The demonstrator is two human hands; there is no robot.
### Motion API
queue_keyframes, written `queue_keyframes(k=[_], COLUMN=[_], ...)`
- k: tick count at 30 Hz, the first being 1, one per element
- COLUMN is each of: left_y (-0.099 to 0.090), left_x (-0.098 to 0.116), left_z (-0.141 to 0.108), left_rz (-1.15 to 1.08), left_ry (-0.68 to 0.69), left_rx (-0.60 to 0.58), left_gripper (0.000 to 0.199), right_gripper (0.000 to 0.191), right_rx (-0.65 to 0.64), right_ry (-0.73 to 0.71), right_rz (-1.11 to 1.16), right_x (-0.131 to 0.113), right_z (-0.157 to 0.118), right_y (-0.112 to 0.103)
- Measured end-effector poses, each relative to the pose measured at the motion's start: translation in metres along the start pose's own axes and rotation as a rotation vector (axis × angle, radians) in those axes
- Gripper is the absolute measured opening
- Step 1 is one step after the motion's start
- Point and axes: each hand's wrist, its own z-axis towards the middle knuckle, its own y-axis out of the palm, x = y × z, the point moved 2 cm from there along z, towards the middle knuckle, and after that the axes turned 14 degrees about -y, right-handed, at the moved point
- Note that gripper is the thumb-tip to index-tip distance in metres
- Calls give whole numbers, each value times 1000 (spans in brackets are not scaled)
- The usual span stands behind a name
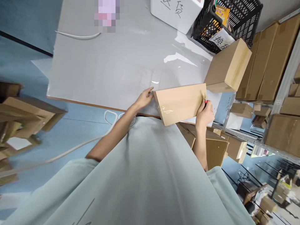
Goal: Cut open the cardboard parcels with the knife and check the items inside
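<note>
A closed cardboard box [181, 101] lies tilted at the front edge of the grey table [98, 72], with clear tape on its near left side. Beside its left end is my left hand [144, 98], fingers spread and reaching to the box's corner, holding nothing. My right hand [205, 114] is at the box's right end, closed around a small red and black tool [205, 101] whose pointed metal tip is directed away from me.
Another cardboard box [228, 67] stands at the table's right side, near a black crate [225, 25] and a white bin [177, 12] with writing. Shelves with boxes [283, 134] are on the right. A white cable [77, 145] hangs at the left; cartons [25, 115] lie beyond it.
</note>
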Motion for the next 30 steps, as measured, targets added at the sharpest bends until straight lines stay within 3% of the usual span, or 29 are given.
queue_keyframes(k=[5, 8, 10, 13, 16, 18, 21, 30], left_y=[-35, -45, -48, -50, -50, -50, -50, -48], left_x=[66, 100, 111, 114, 113, 113, 112, 108], left_z=[-48, -76, -85, -89, -87, -86, -84, -78], left_rz=[-53, 22, 51, 91, 118, 118, 120, 110], left_ry=[277, 338, 324, 285, 279, 291, 302, 335], left_rx=[-30, -126, -147, -138, -137, -147, -164, -198], left_gripper=[52, 47, 43, 40, 40, 40, 40, 39], right_gripper=[35, 37, 42, 51, 50, 50, 51, 51], right_rx=[18, 33, 36, -115, -328, -379, -413, -480], right_ry=[1, -21, -6, -50, -255, -351, -351, -212], right_rz=[-85, -63, -4, 189, 412, 456, 364, 100], right_x=[-6, -5, -10, -37, -80, -105, -128, -160], right_z=[3, 3, -8, -41, -77, -92, -101, -108], right_y=[6, -14, -34, -60, -75, -80, -81, -85])
